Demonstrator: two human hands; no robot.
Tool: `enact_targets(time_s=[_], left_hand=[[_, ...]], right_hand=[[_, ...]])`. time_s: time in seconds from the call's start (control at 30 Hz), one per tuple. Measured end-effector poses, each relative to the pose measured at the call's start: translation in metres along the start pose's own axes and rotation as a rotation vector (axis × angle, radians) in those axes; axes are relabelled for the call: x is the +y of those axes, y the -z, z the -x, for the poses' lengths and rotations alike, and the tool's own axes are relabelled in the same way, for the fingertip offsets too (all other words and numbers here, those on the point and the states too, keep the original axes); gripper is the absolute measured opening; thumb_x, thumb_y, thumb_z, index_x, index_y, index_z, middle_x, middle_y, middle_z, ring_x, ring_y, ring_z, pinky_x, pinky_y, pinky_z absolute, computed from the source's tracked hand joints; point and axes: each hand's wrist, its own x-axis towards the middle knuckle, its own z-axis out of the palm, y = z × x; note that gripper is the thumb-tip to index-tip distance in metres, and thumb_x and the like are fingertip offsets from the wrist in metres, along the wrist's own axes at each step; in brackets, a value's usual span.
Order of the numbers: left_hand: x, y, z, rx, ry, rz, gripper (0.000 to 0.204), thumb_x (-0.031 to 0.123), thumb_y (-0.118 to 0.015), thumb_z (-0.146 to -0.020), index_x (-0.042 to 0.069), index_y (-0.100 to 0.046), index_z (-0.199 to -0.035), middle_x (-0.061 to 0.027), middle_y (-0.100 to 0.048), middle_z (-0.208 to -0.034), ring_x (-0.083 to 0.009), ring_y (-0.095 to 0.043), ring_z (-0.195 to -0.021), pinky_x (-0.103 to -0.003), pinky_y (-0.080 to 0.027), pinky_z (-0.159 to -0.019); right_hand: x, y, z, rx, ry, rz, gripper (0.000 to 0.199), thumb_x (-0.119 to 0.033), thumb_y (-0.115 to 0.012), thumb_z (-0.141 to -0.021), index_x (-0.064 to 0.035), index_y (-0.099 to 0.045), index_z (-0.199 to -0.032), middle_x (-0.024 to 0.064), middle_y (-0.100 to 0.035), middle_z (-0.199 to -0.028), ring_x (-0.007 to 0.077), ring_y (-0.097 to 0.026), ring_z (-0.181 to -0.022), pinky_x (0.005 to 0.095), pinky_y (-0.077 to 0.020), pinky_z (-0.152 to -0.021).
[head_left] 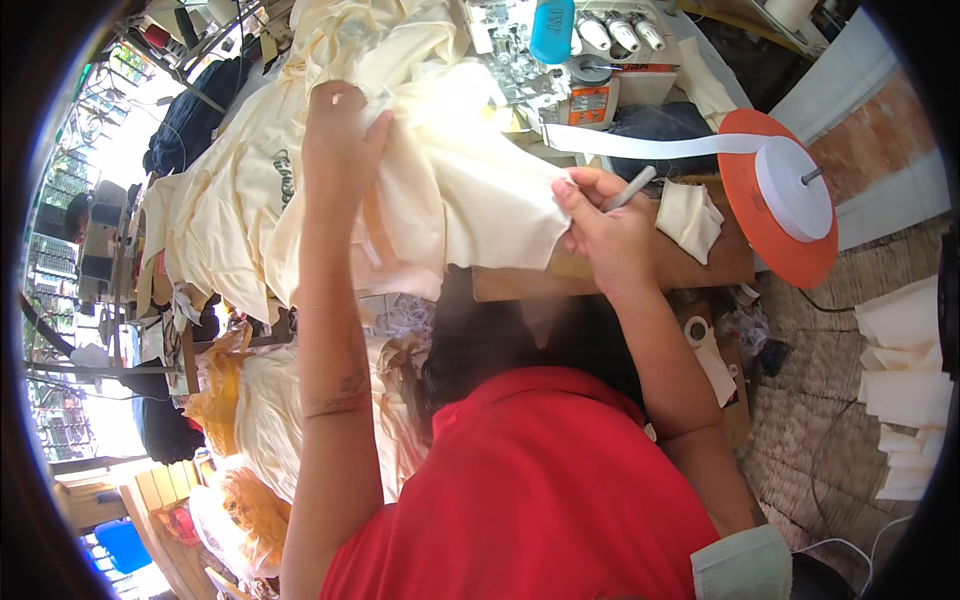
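A cream fabric garment [490, 200] stretches between my two hands over the work table. My left hand [345, 140] is closed on its upper part, fingers partly hidden by the cloth. At the garment's right edge, my right hand [612, 235] pinches the cloth between thumb and fingers. A grey pen-shaped tool [632, 188] also sits in my right hand, its end pointing up and right; its tip is hidden. Just right of that hand lies a small folded cream fabric piece [690, 220]. More cream cloth with dark lettering [225, 220] is heaped at the left.
A white tape roll [790, 190] on an orange disc stands at the right, its tape running left to the sewing machine [525, 85]. Behind are a blue object [553, 30] and an orange-and-white box [590, 105]. Cream cloth pieces [905, 340] are stacked far right; bagged cloth [270, 410] lies lower left.
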Motion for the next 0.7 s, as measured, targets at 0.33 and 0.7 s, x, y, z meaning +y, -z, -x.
enact_targets(time_s=[0.33,0.7], left_hand=[[0.038,-0.040,0.031,-0.436,-0.131,0.941,0.038,0.012,-0.080,-0.083,0.002,-0.047,-0.066,-0.0094,-0.058,-0.074,-0.0254,-0.057,-0.075,-0.037,-0.045,-0.069],[0.027,-0.076,-0.013,-0.410,0.045,0.748,0.030,0.007,-0.077,-0.082,-0.004,-0.051,-0.073,-0.0059,-0.049,-0.073,-0.0132,-0.046,-0.070,-0.029,-0.039,-0.065]], right_hand=[[-0.006,-0.008,-0.002,-0.154,-0.017,0.088,0.011,-0.011,-0.067,-0.098,-0.0002,-0.069,-0.099,0.0000,-0.060,-0.073,0.0046,-0.047,-0.053,0.0236,-0.0390,-0.050],[0.019,-0.025,-0.052,0.016,-0.219,-0.420,0.014,-0.010,-0.064,-0.098,0.0013,-0.064,-0.107,0.0018,-0.060,-0.080,0.0094,-0.039,-0.048,0.0302,-0.0422,-0.051]])
